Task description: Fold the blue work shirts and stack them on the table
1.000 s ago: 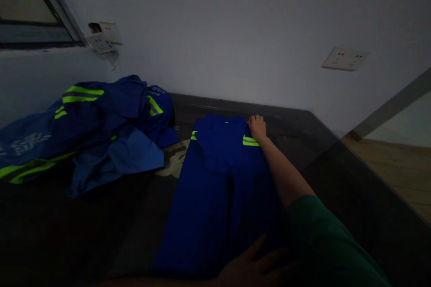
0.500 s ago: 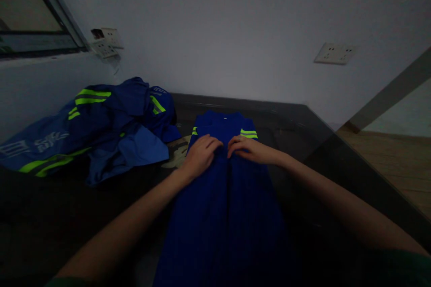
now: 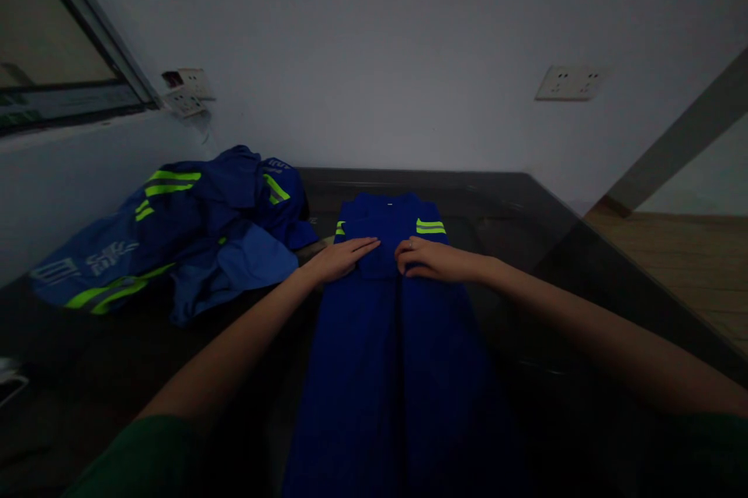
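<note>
A blue work garment (image 3: 358, 342) lies lengthwise on the dark table, its collar end toward the wall. Yellow-green reflective stripes (image 3: 431, 226) show at both sides near the collar, and a dark gap runs down between its two long lower panels. My left hand (image 3: 344, 258) rests flat on the garment's left upper part, fingers stretched out together. Opposite it, my right hand (image 3: 429, 258), wearing a ring, has bent fingers closed at the cloth just right of the middle; its fingertips are partly hidden. The garment's near end fades into shadow.
A heap of blue clothing (image 3: 219, 206) with reflective stripes lies at the left. The dark table (image 3: 491, 194) meets the wall behind, with sockets (image 3: 569, 83) above. A white object (image 3: 10, 379) sits at the left edge. Wooden floor (image 3: 689, 264) shows at right.
My left hand has flattened, its fingers straightening, and shifted slightly left. The cloth under the hands now shows a folded edge across the panels. My right hand stays in nearly the same place.
</note>
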`<act>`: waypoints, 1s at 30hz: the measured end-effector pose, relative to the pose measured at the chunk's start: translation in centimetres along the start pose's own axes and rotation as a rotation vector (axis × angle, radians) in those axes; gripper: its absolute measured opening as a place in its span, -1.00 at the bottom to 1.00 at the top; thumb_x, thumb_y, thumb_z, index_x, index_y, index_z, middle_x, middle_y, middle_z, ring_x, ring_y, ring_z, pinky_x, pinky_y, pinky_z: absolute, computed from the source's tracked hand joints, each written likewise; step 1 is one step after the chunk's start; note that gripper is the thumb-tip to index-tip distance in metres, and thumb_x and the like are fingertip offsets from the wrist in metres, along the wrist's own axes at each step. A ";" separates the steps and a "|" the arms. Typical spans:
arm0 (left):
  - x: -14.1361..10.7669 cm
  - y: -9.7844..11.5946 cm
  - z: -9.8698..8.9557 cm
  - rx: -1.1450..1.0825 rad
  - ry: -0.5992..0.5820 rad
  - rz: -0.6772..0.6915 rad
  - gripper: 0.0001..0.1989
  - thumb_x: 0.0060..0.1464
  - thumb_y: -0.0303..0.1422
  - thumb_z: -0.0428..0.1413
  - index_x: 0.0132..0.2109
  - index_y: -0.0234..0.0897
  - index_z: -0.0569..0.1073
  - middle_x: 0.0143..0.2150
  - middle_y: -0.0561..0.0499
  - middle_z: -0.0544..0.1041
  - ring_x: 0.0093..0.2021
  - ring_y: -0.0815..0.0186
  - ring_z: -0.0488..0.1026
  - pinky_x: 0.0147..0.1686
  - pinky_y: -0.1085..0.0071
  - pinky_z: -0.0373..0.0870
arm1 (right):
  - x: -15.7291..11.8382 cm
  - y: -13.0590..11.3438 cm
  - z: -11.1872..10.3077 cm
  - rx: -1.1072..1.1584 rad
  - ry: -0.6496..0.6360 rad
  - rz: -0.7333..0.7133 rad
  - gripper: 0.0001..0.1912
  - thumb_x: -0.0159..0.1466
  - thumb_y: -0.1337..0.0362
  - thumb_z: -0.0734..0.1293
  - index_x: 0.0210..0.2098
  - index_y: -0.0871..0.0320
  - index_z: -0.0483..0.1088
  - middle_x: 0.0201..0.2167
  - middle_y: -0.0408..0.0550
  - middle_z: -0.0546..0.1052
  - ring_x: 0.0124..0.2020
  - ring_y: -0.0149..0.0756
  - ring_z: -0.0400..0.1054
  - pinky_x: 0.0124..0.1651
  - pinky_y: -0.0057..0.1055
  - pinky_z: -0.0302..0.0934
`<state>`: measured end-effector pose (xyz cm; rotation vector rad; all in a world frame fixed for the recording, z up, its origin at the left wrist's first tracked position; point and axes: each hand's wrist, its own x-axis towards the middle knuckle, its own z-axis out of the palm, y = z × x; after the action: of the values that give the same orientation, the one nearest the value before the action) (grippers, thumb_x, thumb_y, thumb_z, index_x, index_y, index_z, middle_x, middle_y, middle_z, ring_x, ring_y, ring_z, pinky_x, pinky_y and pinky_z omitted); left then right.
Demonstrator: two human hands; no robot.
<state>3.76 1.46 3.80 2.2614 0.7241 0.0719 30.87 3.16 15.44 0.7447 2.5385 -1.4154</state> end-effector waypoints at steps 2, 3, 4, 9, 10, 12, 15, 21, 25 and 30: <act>-0.2 0.8 -0.3 -0.020 -0.055 0.003 -0.26 0.07 -0.63 -0.08 0.37 -0.13 0.02 0.40 -0.03 0.10 0.36 0.32 0.07 0.28 0.32 0.11 | -0.3 0.4 0.3 0.093 0.071 0.006 -0.84 0.37 0.32 0.19 -0.18 0.16 0.40 -0.13 0.02 0.43 -0.06 -0.23 0.26 0.04 -0.24 0.17; -0.2 1.2 -0.5 -0.021 -0.091 -0.004 -0.28 0.07 -0.61 -0.06 0.36 -0.14 0.05 0.39 -0.04 0.11 0.36 0.30 0.09 0.28 0.31 0.11 | -0.4 0.5 0.6 0.135 0.100 0.010 -0.85 0.37 0.33 0.19 -0.19 0.17 0.39 -0.14 0.01 0.44 -0.07 -0.24 0.27 0.04 -0.24 0.17; -0.2 1.6 -0.6 -0.020 -0.128 -0.013 -0.31 0.08 -0.58 -0.04 0.35 -0.14 0.10 0.39 -0.05 0.12 0.35 0.28 0.10 0.29 0.30 0.11 | -0.5 0.7 0.9 0.172 0.126 0.017 -0.86 0.36 0.33 0.19 -0.19 0.17 0.38 -0.15 0.01 0.45 -0.08 -0.25 0.29 0.05 -0.25 0.17; -0.6 3.1 -1.0 -0.033 -0.175 -0.030 -0.39 0.12 -0.49 -0.01 0.32 -0.24 0.16 0.40 -0.12 0.05 0.40 0.20 -0.03 0.33 0.17 -0.02 | -0.9 0.6 3.2 0.241 0.225 0.136 -0.87 0.34 0.33 0.21 -0.17 0.13 0.39 -0.18 -0.04 0.49 -0.10 -0.25 0.32 0.02 -0.26 0.18; -0.8 3.5 -1.0 -0.043 -0.161 -0.018 -0.40 0.13 -0.51 -0.03 0.32 -0.25 0.16 0.40 -0.12 0.07 0.40 0.22 -0.04 0.34 0.16 -0.05 | -0.9 0.6 3.6 0.245 0.245 0.165 -0.87 0.34 0.33 0.22 -0.17 0.12 0.39 -0.18 -0.04 0.49 -0.11 -0.25 0.33 0.01 -0.26 0.18; -1.3 4.6 -1.0 -0.070 -0.133 0.007 -0.41 0.14 -0.54 -0.06 0.32 -0.27 0.16 0.39 -0.12 0.10 0.39 0.24 -0.01 0.35 0.17 -0.04 | -1.0 0.4 4.4 0.262 0.285 0.209 -0.87 0.33 0.35 0.22 -0.18 0.12 0.39 -0.19 -0.04 0.50 -0.12 -0.25 0.34 -0.01 -0.28 0.18; -2.0 6.5 -1.0 -0.119 -0.109 0.016 -0.41 0.13 -0.56 -0.07 0.31 -0.23 0.18 0.39 -0.09 0.11 0.37 0.26 0.04 0.32 0.21 0.05 | -0.8 0.1 5.5 0.276 0.336 0.263 -0.88 0.32 0.37 0.22 -0.21 0.12 0.39 -0.18 -0.04 0.51 -0.10 -0.24 0.35 0.02 -0.26 0.15; -1.9 9.6 -0.7 -0.235 -0.036 0.005 -0.53 0.18 -0.50 -0.08 0.23 -0.28 0.30 0.30 -0.13 0.28 0.32 0.26 0.16 0.29 0.22 0.14 | 0.3 -0.2 7.3 0.258 0.408 0.371 -0.87 0.28 0.40 0.24 -0.21 0.11 0.36 -0.18 -0.05 0.51 -0.10 -0.22 0.35 0.03 -0.20 0.09; -1.5 10.8 -0.3 -0.341 0.075 -0.067 -0.60 0.17 -0.52 -0.10 0.12 -0.30 0.38 0.19 -0.14 0.41 0.24 0.26 0.28 0.24 0.22 0.23 | 0.8 -0.2 8.4 0.245 0.434 0.446 -0.83 0.26 0.43 0.23 -0.16 0.11 0.32 -0.18 -0.07 0.50 -0.08 -0.22 0.33 0.07 -0.15 0.01; -1.6 12.2 -0.3 -0.426 0.120 -0.176 -0.59 0.16 -0.54 -0.07 0.14 -0.25 0.32 0.13 -0.11 0.44 0.16 0.26 0.36 0.19 0.23 0.29 | 0.7 -0.2 8.8 0.258 0.455 0.439 -0.81 0.25 0.44 0.21 -0.16 0.10 0.29 -0.17 -0.07 0.48 -0.07 -0.24 0.30 0.08 -0.18 -0.02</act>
<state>8.20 -6.04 12.55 1.7932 0.8770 0.2544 29.13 -3.99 10.50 1.7189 2.2691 -1.5584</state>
